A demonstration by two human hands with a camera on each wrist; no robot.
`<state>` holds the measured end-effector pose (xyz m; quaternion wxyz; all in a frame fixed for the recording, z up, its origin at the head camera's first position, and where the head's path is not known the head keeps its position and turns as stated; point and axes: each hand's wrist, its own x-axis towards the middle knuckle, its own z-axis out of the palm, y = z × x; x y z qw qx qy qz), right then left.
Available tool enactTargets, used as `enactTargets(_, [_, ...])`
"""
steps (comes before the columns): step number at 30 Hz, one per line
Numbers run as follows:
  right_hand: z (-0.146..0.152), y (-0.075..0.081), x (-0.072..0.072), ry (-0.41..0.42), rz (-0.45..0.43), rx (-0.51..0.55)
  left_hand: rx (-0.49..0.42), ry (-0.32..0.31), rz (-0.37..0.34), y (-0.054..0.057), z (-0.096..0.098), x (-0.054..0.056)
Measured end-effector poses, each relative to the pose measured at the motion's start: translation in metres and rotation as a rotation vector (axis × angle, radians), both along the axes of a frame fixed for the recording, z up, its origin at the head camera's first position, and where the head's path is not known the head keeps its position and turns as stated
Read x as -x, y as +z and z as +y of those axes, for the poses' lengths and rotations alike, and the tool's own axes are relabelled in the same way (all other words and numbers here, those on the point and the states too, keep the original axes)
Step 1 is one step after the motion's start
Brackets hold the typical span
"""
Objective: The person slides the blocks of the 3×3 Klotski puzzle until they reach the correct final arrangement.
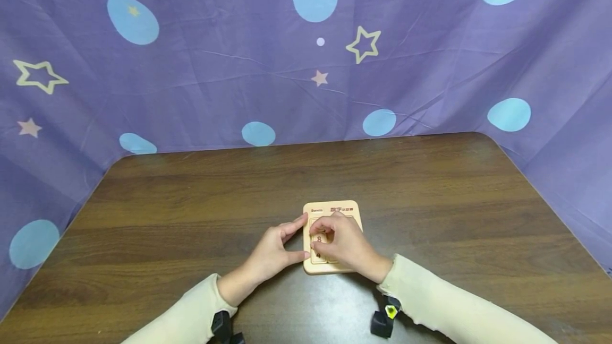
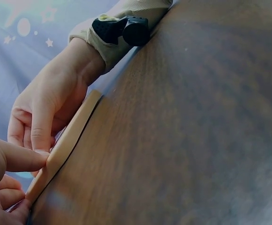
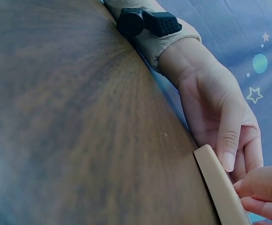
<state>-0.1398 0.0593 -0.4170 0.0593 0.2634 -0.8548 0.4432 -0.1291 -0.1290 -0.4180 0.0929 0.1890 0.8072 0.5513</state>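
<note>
- The number sliding-puzzle board [image 1: 316, 269] lies well in from the far edge of the table [image 1: 201, 200]; I judge it light, stiff, smooth, best held by its side rims.
- I see the left hand [image 1: 269, 252] touching its left rim, thumb and fingers spread.
- Right hand [image 1: 348, 244]: thumb and index parted about the 8 tile [image 1: 319, 239], nothing visibly pinched.
- Board pale, wood-like, round-cornered; table dark, wood-grained.

8 on tile [image 1: 319, 239], 数字 on board [image 1: 325, 205]
</note>
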Motion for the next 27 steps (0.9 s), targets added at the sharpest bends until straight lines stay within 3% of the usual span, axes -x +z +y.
enactTargets(8, [0.005,-0.003,0.0,-0.002,-0.005,0.008,0.008,0.003,-0.007,0.001,0.001,-0.001])
enactTargets(16, [0.01,-0.005,0.0,0.004,0.072,0.038,0.024,0.017,0.011,0.0,0.001,-0.001])
enactTargets(27, [0.022,-0.005,-0.001,-0.072,-0.024,-0.013,0.01,0.03,-0.022,0.001,0.001,-0.001])
